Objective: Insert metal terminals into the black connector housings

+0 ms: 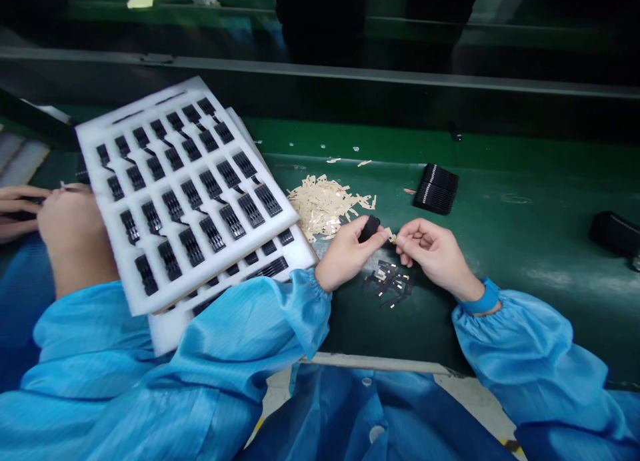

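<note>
My left hand [347, 253] is closed round a small black plastic part [371, 227], held just above the green bench [500, 247]. My right hand [430, 251] faces it and pinches a tiny gold-coloured metal tab [391, 236] against the part's end. Under both hands lies a small heap of black parts with metal pins [393, 282]. Behind my left hand sits a pile of loose gold tabs [325, 204].
Two stacked white foam trays [95, 141] with rows of black parts lie at left. A co-worker's hands [30, 207] and blue sleeve are at the far left. A black ribbed block [438, 188] and another black item [614, 233] lie at right. A metal rail [350, 73] crosses behind.
</note>
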### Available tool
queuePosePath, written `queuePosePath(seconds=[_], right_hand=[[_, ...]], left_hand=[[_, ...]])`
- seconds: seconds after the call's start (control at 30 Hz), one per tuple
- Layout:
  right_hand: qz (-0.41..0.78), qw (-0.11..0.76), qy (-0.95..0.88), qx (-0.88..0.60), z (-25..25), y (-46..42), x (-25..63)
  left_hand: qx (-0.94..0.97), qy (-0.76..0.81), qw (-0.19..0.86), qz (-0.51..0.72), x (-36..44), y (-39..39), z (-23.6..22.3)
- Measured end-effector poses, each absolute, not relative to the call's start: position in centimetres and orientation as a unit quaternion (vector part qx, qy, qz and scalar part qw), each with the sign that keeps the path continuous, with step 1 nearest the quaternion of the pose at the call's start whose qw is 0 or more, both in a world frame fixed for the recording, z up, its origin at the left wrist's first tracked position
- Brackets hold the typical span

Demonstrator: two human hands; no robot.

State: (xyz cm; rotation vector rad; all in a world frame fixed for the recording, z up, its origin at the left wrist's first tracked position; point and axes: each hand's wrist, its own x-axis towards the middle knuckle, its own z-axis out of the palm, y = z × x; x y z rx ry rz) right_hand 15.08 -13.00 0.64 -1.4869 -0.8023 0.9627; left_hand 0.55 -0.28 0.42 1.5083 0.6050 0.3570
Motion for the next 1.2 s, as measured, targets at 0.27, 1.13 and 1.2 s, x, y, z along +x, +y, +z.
queuePosePath(seconds=[0.27, 1.13, 1.2], right_hand=[[0.416, 0.555, -0.344, -0.633, 0.8, -12.8, 14.8], [0.323, 0.568, -0.358, -0.667, 0.3, -12.9, 15.3], [0.326, 0.556, -0.371, -0.668, 0.4, -12.9, 15.2]], left_hand=[[0.711, 0.267, 0.62, 0.195, 0.7, -0.6, 0.3], [0.817, 0.386, 0.336, 0.265, -0.4, 0.7, 1.4], [0.819, 0.36, 0.362, 0.262, -0.4, 0.5, 1.5]])
